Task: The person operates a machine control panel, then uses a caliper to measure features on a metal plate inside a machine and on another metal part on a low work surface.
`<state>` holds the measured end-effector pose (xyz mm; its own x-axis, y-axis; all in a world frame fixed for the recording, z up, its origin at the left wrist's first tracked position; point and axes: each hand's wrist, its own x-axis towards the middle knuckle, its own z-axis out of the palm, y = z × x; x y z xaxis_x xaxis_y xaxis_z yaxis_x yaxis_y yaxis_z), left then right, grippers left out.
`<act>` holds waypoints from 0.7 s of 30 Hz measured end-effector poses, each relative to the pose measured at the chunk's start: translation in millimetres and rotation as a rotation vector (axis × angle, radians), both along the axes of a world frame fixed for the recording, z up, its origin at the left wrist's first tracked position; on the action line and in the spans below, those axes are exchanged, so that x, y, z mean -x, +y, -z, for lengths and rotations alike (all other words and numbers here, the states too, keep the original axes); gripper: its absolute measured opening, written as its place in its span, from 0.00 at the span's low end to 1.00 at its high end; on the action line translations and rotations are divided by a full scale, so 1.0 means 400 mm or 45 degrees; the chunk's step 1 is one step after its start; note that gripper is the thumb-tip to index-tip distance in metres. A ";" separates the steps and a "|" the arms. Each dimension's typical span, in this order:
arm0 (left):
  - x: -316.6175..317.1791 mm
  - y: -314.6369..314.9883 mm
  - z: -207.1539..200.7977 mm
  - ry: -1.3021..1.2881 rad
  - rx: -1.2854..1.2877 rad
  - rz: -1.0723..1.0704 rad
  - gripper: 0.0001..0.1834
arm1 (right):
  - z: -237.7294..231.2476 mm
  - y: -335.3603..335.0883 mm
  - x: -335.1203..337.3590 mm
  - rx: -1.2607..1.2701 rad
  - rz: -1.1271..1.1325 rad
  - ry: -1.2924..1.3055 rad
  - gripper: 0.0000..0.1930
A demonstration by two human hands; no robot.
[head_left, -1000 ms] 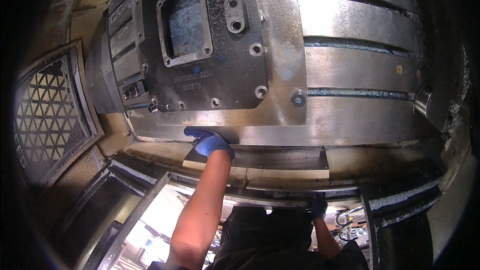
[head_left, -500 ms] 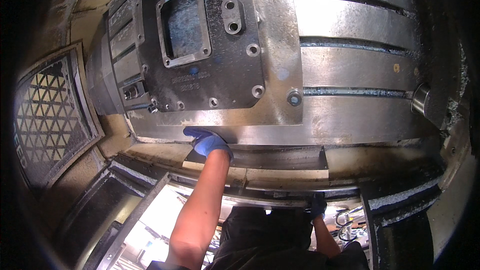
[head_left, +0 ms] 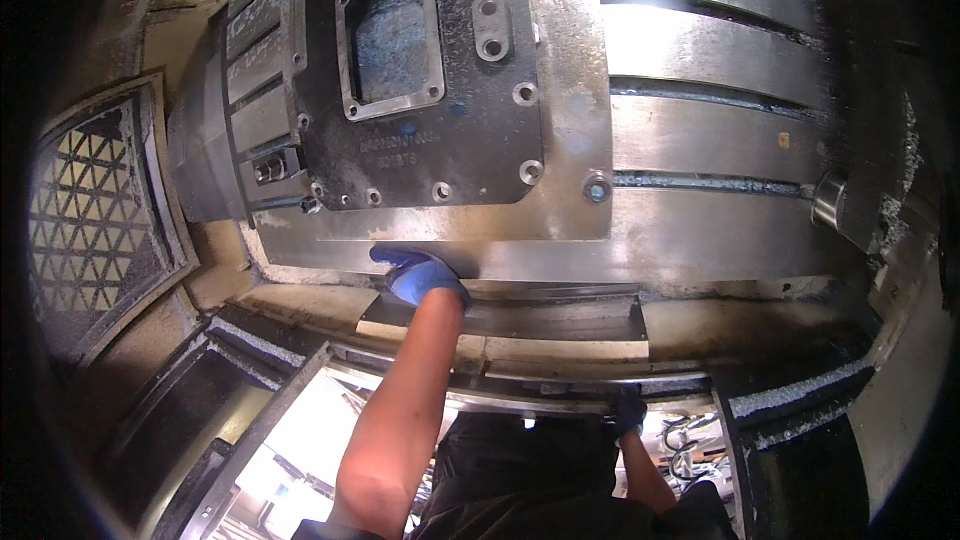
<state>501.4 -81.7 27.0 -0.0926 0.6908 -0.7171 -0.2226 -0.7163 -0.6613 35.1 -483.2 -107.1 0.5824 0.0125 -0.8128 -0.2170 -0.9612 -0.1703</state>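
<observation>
My left hand (head_left: pixel 424 278), in a blue glove, rests against the front edge of a steel machine table (head_left: pixel 720 230). Its visible fingers stretch out to the left, and I see nothing held in it. Just beyond it lies a thick steel base plate (head_left: pixel 460 225) carrying a dark metal plate (head_left: pixel 470 155) with a framed rectangular opening and several bolt holes. My right hand (head_left: pixel 628 412), in a dark glove, is low by the metal sill (head_left: pixel 560 392) in front of my body. Shadow hides its fingers.
Slots holding metal chips run across the table's right side, with a short steel cylinder (head_left: pixel 830 198) at its end. A bolt (head_left: pixel 597 188) sits at the base plate's corner. At the left is a panel with a triangular lattice (head_left: pixel 90 200). Chip-covered ledges (head_left: pixel 800 400) flank the opening.
The whole view has shifted slightly, so the dark plate appears a little higher and farther right. My left hand stays at the table edge and my right hand by the sill.
</observation>
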 end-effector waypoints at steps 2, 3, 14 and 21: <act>0.024 0.029 0.009 -0.143 -0.032 -0.091 0.50 | 0.026 0.007 0.004 -0.054 -0.142 0.137 0.12; 0.039 0.037 0.026 -0.225 0.000 -0.168 0.50 | 0.076 -0.023 0.076 -0.036 0.178 0.001 0.14; 0.024 -0.025 0.032 0.420 0.698 1.013 0.28 | -0.413 0.160 -0.532 -0.404 1.342 -0.156 0.14; 0.015 0.020 0.057 2.181 0.846 2.503 0.31 | -1.025 0.056 -0.848 -0.331 0.719 -2.055 0.12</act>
<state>495.4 -73.5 4.1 -0.3586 0.5236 -0.7728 -0.2496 0.7440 0.6198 374.2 -460.6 302.8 0.7202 -0.4378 0.5382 0.0417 -0.7471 -0.6635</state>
